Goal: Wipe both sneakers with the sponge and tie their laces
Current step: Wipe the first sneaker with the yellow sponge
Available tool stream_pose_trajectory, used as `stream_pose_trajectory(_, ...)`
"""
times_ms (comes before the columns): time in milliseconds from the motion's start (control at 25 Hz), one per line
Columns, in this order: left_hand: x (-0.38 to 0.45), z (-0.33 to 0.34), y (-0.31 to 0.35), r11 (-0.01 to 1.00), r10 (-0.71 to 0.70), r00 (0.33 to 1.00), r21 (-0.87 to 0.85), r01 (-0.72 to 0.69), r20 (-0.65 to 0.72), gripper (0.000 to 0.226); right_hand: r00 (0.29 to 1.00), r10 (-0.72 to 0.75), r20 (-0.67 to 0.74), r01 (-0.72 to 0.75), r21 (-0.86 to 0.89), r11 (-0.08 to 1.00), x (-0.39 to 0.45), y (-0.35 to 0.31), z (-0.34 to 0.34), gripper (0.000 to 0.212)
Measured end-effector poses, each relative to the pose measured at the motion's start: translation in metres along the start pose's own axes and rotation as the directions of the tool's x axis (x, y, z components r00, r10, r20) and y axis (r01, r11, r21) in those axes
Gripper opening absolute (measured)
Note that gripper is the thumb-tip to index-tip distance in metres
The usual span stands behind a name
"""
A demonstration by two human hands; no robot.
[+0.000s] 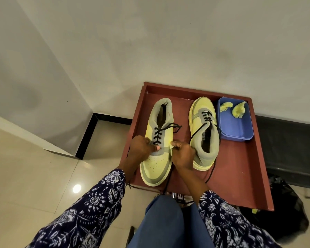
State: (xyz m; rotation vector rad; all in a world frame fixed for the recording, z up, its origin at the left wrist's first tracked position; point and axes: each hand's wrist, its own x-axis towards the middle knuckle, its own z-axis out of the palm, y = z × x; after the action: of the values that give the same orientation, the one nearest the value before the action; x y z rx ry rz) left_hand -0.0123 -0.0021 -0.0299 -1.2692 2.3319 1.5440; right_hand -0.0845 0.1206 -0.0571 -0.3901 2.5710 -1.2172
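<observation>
Head view: left hand [141, 147] and right hand [183, 154] fingers pinch near sneaker's [157, 140] laces [157, 135], snugging them by the tray's [240, 176] near-left corner.

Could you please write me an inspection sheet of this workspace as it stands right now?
Surface: red-brown tray on a tiled floor.
Job's things: left sneaker, toe towards the person; right sneaker, toe away, lace loose; yellow sponge pieces in a blue tub.
Clutter: black bag beside the tray.
Hands: left hand and right hand pinch the left sneaker's lace ends.
Cables: nothing seen.
Surroundings: white wall, black skirting.
</observation>
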Motion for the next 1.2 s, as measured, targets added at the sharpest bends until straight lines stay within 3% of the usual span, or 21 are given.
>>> stream_pose_trajectory(400,-0.002,0.004,0.001,0.999,-0.018,1.000,-0.039,0.017,-0.022,0.030,0.996,0.091,-0.008,-0.090,0.067,0.994,-0.080,0.015,0.016,0.027)
stream_pose_trajectory(680,-0.007,-0.001,-0.001,0.999,-0.051,0.999,0.011,0.051,0.009,0.028,0.965,0.251,0.072,-0.261,0.269,0.927,-0.091,0.009,0.017,0.034)
stream_pose_trajectory(1080,-0.008,-0.003,-0.008,0.998,-0.035,0.998,-0.045,0.038,0.052,0.018,0.966,0.258,0.014,-0.255,0.201,0.946,-0.024,-0.004,0.018,0.031)
stream_pose_trajectory(1200,-0.010,-0.004,-0.007,0.998,-0.041,0.997,-0.050,0.043,0.059,0.020,0.968,0.250,-0.025,-0.247,0.097,0.964,0.001,-0.013,0.008,0.031)
